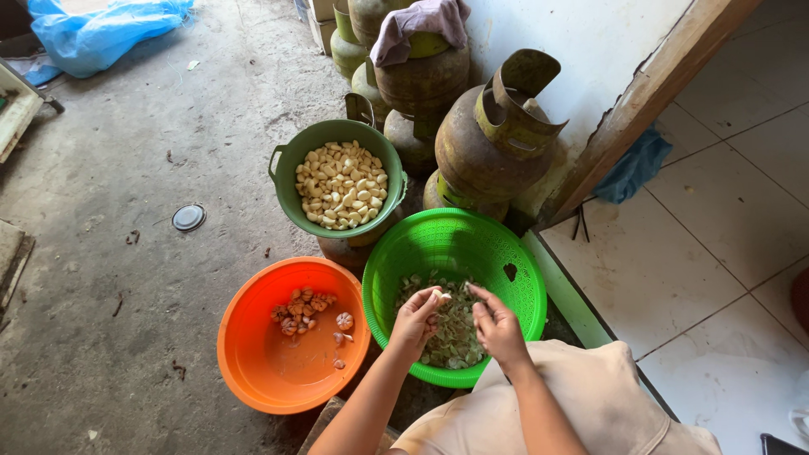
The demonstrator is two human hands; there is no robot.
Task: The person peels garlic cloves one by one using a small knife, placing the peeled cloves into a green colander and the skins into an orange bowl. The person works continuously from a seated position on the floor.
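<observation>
Left hand [416, 318] pinching a garlic clove [442, 297], right hand [497, 324] half-curled beside it (over green basket [522, 278] of skins).

Rough grey concrete floor [126, 320], stained, littered with small debris. Pale plastered wall [581, 42] at top right, ending at a slanted brown wooden door frame [649, 93]. Beyond it, white square floor tiles [716, 219] with dark grout lines. Crumpled blue plastic sheet [101, 29] in far corner. Daylight, soft shadows.
</observation>
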